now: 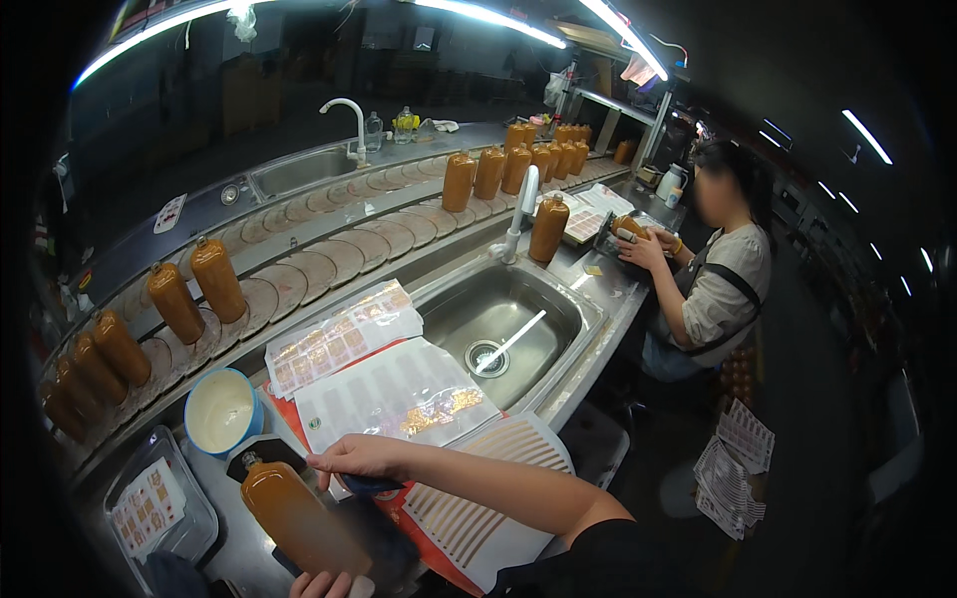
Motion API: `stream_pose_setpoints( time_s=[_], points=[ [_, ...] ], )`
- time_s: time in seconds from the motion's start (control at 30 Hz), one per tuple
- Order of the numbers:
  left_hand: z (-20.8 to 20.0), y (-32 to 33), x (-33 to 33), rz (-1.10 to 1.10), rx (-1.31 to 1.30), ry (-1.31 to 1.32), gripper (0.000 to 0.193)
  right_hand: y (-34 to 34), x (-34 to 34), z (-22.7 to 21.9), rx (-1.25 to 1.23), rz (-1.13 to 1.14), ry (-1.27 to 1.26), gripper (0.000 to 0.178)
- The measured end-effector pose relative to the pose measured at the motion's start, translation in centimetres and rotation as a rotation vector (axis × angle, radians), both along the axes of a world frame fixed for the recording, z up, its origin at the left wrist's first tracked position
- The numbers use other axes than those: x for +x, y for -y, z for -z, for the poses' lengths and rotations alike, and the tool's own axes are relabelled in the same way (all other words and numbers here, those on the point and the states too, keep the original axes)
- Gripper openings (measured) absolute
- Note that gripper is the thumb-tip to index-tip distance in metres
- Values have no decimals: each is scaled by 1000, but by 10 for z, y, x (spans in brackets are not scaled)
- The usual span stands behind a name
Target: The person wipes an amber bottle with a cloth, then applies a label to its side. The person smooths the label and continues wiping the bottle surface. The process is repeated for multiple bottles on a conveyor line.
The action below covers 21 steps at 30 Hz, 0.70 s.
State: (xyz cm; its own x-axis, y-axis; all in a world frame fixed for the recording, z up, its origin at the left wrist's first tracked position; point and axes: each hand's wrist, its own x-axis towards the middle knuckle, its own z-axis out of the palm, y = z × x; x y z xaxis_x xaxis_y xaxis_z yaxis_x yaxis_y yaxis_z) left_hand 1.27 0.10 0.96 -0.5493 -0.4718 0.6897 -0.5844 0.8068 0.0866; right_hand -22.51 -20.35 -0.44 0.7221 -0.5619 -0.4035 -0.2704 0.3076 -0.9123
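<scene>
A brown glazed bottle (289,508) lies tilted in front of me, its neck toward the far left, on a dark stand (261,446). At the bottle's base the fingertips of my left hand (329,585) curl around it; the rest of that hand is cut off by the lower edge. My right hand (364,458) reaches in from the right, fingers bent together beside the bottle's shoulder. Something dark blue shows beneath its palm, too hidden to name. Printed decal sheets (399,399) lie beyond my right forearm, and a striped sheet (488,478) lies under it.
A white bowl with a blue rim (221,411) and a clear tray (199,498) stand at left. A steel sink (518,299) with a white tap (518,219) is ahead. Brown bottles (214,279) stand on a conveyor of round plates (329,257). A co-worker (723,269) handles another bottle at right.
</scene>
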Motion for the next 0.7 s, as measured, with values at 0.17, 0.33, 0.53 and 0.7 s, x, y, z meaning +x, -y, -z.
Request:
stream_pose_setpoints(
  time_s=[0.17, 0.33, 0.53, 0.7],
  points=[
    [6, -10, 13, -51, 75, -32, 32, 12, 45, 19, -46, -184, 396, 63],
    [6, -1, 22, 12, 45, 80, 33, 17, 59, 27, 155, -203, 400, 72],
    [0, 6, 22, 7, 16, 172, 36, -17, 71, -56, -358, -29, -164, 75],
    [0, 11, 14, 49, 7, 145, 35, 4, 52, -5, -3, -31, 211, 71]
  ],
)
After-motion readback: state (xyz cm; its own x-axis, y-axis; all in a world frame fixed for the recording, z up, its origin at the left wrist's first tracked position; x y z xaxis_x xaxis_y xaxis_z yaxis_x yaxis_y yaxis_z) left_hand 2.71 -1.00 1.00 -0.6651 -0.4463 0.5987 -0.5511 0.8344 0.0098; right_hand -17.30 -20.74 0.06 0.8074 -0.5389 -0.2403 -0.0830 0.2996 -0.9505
